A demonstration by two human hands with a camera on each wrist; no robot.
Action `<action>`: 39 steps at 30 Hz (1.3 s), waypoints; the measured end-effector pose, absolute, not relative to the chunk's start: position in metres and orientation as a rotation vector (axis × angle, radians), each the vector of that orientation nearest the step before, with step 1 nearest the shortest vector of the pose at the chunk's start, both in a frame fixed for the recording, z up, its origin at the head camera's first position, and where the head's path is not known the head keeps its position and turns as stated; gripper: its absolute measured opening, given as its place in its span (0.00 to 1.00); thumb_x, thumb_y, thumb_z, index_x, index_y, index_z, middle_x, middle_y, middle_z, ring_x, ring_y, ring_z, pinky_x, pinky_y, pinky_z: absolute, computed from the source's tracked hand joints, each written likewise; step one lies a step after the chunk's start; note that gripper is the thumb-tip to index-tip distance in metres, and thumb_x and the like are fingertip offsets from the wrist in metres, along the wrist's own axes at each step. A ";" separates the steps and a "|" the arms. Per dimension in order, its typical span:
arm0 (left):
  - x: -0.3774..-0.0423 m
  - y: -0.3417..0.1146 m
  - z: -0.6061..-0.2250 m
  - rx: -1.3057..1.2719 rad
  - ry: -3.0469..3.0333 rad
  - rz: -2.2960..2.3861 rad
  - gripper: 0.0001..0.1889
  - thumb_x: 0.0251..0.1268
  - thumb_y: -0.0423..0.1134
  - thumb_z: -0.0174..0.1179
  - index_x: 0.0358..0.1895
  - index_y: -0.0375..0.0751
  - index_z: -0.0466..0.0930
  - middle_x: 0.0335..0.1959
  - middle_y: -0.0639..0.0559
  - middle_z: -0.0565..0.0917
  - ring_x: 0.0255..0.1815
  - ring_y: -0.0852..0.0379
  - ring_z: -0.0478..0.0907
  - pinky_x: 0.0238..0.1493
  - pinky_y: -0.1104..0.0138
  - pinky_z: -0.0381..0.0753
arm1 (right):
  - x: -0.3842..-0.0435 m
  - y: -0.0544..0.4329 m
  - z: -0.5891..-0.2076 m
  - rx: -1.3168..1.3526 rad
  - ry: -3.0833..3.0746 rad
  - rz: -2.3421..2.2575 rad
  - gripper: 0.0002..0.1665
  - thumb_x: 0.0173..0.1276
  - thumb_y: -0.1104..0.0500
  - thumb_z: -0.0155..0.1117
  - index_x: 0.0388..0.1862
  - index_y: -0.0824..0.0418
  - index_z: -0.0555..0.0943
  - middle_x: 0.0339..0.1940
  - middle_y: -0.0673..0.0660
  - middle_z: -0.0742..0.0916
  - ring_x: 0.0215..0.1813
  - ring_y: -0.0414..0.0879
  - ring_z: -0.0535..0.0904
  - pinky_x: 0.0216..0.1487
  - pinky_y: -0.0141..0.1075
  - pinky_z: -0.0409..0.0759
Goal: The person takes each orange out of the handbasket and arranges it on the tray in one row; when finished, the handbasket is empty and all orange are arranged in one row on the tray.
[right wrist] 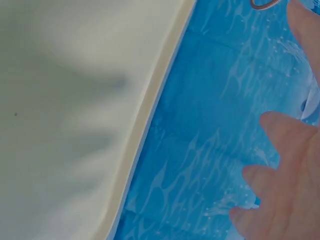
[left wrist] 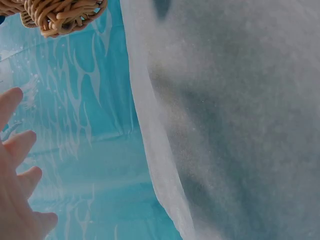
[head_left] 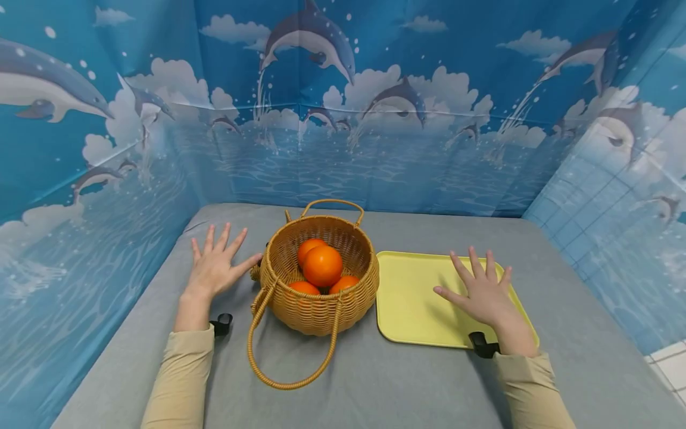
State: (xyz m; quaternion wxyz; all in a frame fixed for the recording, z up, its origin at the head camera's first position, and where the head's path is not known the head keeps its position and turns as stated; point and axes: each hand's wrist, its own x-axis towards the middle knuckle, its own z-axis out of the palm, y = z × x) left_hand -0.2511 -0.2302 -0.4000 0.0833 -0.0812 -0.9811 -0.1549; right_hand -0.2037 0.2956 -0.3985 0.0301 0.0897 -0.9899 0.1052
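Observation:
A round wicker basket (head_left: 316, 313) stands mid-table in the head view, with several oranges (head_left: 323, 266) inside. One of its handles (head_left: 289, 384) hangs down toward the front; the other stands up at the back. Left of the basket, my left hand (head_left: 214, 268) is spread with straight fingers, its thumb close to the basket's side; whether they touch I cannot tell. My right hand (head_left: 482, 292) hovers over the yellow tray (head_left: 412, 298), fingers spread and holding nothing. In the left wrist view a woven part of the basket (left wrist: 65, 15) shows at the top.
A grey cloth (head_left: 343, 399) covers the table. Blue curtains with dolphins (head_left: 311, 42) hang behind it and along both sides. White tiles (head_left: 670, 363) show at the lower right. Black wrist bands (head_left: 485, 345) sit at both wrists.

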 end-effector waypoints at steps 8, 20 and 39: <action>-0.252 -0.229 -0.397 -0.294 -2.895 -0.648 0.42 0.63 0.70 0.41 0.76 0.55 0.45 0.76 0.47 0.37 0.73 0.45 0.22 0.61 0.40 0.20 | -0.201 0.295 -0.390 0.384 -3.006 0.550 0.53 0.65 0.34 0.54 0.77 0.51 0.40 0.74 0.69 0.41 0.70 0.68 0.23 0.56 0.69 0.24; -0.250 -0.211 -0.387 -0.723 -2.524 -1.782 0.31 0.74 0.46 0.43 0.75 0.60 0.42 0.76 0.50 0.42 0.74 0.46 0.38 0.65 0.40 0.43 | -0.204 0.279 -0.370 0.624 -2.856 1.089 0.49 0.68 0.50 0.60 0.77 0.49 0.41 0.76 0.62 0.41 0.74 0.61 0.28 0.58 0.70 0.38; -0.252 -0.196 -0.395 -0.817 -2.389 -2.096 0.30 0.67 0.35 0.54 0.71 0.42 0.58 0.71 0.41 0.57 0.70 0.41 0.55 0.61 0.55 0.62 | -0.233 0.211 -0.297 1.035 -2.629 1.468 0.46 0.69 0.60 0.59 0.76 0.39 0.46 0.76 0.45 0.53 0.75 0.46 0.48 0.67 0.50 0.55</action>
